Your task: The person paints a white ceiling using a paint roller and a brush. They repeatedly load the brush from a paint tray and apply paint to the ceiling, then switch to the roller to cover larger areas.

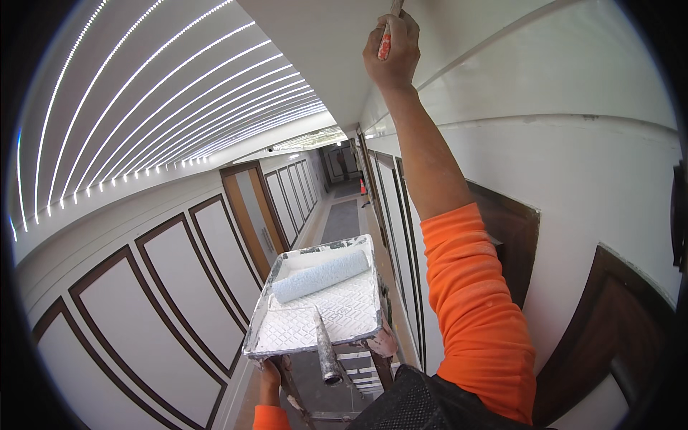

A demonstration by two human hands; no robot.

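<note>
My right hand (393, 51) is raised high near the ceiling and the top of the right wall. Its fingers are wrapped round the red, paint-spotted handle of what looks like a paintbrush (385, 44); the working end is cut off by the picture's top edge. Below lies a paint tray (315, 349), coated in white paint, with a ridged floor. A paint roller (320, 276) with a pale fluffy sleeve rests in it, its handle sticking out over the near edge. My left hand (269, 374) is under the tray's near left corner, its fingers mostly hidden.
Under the tray stands a paint-smeared ladder (362, 369). A white wall with dark wood panels (609, 337) is close on my right. Framed panels and a wooden door (251, 208) line the left wall. Strip lights cross the ceiling; an orange cone (362, 188) stands down the corridor.
</note>
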